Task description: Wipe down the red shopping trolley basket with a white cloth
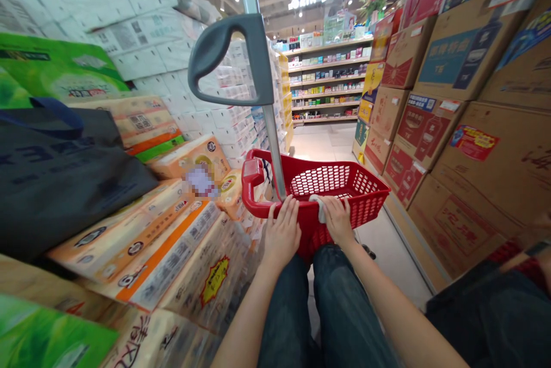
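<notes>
Fingers (282,210) of the left hand (282,233) lie straight and slightly spread, flat on the near rim of the red basket (365,201), with the palm down and nothing clasped. The right hand (339,220) sits just beside it on the same rim. Its fingers (340,204) are bent over the edge, and a small white wad (317,207) (cloth or paper, too small to tell) peeks out at the thumb side. Whether the wad is gripped or only pressed under the hand cannot be told. The basket stands low on the aisle floor (387,247), right in front of the person's knees in dark jeans (336,299). A grey pole (273,144) rises from its near left corner, just beyond the left fingertips, and ends above in a looped grey grip (224,52). To the left are stacked tissue packs (172,253), orange and white, close to the left forearm, and a dark bag (55,178) rests on top of them. To the right a wall of cardboard boxes (486,173) lines the aisle. Well beyond the basket stand store shelves (327,81) with small goods.
</notes>
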A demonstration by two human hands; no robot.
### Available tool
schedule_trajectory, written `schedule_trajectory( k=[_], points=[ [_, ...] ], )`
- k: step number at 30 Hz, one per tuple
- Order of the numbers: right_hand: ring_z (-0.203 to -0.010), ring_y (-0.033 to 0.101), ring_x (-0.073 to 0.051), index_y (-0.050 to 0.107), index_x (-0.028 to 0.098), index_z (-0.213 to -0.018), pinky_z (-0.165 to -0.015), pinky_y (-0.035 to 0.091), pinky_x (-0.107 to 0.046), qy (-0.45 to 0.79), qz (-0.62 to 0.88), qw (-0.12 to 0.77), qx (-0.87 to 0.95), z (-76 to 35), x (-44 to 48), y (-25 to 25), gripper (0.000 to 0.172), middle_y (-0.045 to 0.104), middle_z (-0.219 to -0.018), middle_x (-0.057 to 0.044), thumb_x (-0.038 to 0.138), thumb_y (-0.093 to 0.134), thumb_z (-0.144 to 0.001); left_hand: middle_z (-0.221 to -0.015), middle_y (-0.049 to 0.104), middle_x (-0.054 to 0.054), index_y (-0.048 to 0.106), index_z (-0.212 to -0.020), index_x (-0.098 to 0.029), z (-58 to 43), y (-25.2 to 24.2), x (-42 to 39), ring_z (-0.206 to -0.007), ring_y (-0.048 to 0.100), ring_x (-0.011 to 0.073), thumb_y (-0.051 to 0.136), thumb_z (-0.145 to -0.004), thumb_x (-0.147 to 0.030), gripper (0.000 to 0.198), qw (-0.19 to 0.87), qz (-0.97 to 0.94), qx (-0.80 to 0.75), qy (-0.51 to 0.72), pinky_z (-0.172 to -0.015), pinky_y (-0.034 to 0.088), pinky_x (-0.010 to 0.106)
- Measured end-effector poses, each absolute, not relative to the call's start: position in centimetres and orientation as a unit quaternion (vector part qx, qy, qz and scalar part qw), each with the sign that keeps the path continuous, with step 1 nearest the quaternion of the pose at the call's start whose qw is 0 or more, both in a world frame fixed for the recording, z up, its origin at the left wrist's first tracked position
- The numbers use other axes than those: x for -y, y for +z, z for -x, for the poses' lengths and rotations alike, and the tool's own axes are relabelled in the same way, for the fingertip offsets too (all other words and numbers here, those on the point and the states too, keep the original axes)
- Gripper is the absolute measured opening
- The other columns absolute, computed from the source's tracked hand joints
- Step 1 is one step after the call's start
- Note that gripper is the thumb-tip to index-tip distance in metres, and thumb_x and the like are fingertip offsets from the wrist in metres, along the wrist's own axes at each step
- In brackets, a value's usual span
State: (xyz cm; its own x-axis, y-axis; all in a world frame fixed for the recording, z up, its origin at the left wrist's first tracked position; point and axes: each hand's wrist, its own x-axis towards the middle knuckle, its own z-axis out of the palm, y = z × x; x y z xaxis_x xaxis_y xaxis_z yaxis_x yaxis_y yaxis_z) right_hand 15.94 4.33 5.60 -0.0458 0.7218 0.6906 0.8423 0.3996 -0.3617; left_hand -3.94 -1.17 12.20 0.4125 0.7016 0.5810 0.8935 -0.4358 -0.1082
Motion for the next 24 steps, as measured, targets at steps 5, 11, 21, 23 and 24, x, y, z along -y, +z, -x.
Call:
schedule_trajectory(
  k=[5,11,21,23,24],
  points=[
    [-0.126,0.049,-0.023,0.054,0.028,-0.130,-0.116,0.015,-0.052,-0.103,0.583,0.411,0.693,-22.7,-6.3,3.0,0.040,0.061,-0.128,-0.005,0.029,0.028,-0.100,-0.151,0.041,0.008,0.037,-0.145,-0.012,3.8,12.3,1.2,-0.146,0.024,0.0191,0.043,-0.092,-0.023,0.055,0.198,0.815,0.489,-0.238,-0.121,0.012,0.045],
    [-0.121,0.052,-0.024,0.059,0.021,-0.124,-0.108,0.036,-0.048,-0.102,0.566,0.497,0.649,-21.9,-6.6,3.1,0.042,0.065,-0.119,-0.010,0.031,0.026,-0.099,-0.149,0.044,0.010,0.040,-0.143,-0.013,3.7,12.2,1.1,-0.145,0.028,0.0209,0.043,-0.091,-0.020,0.053,0.195,0.811,0.489,-0.254,-0.120,0.016,0.046],
    [-0.126,0.050,-0.020,0.049,0.025,-0.137,-0.113,0.032,-0.044,-0.034,0.505,0.509,0.696,-7.9,-1.9,8.7,0.043,0.059,-0.133,-0.006,0.024,0.030,-0.098,-0.148,0.045,0.011,0.043,-0.142,-0.012,3.6,12.0,0.9,-0.144,0.029,0.0214,0.042,-0.092,-0.020,0.051,0.191,0.810,0.485,-0.268,-0.120,0.016,0.047],
    [-0.129,0.048,-0.019,0.046,0.027,-0.139,-0.115,0.026,-0.044,-0.052,0.494,0.479,0.724,-9.0,-2.2,8.1,0.044,0.058,-0.135,-0.004,0.022,0.031,-0.098,-0.147,0.045,0.011,0.042,-0.142,-0.012,3.5,12.0,0.9,-0.144,0.029,0.0212,0.042,-0.092,-0.020,0.050,0.189,0.809,0.486,-0.270,-0.120,0.015,0.047],
    [-0.129,0.048,-0.018,0.045,0.027,-0.140,-0.116,0.023,-0.044,-0.063,0.491,0.465,0.734,-10.0,-2.5,7.6,0.045,0.058,-0.136,-0.004,0.020,0.030,-0.098,-0.147,0.046,0.011,0.042,-0.142,-0.012,3.5,12.0,1.0,-0.144,0.029,0.0211,0.042,-0.092,-0.020,0.050,0.188,0.809,0.487,-0.271,-0.120,0.015,0.047]
  ],
)
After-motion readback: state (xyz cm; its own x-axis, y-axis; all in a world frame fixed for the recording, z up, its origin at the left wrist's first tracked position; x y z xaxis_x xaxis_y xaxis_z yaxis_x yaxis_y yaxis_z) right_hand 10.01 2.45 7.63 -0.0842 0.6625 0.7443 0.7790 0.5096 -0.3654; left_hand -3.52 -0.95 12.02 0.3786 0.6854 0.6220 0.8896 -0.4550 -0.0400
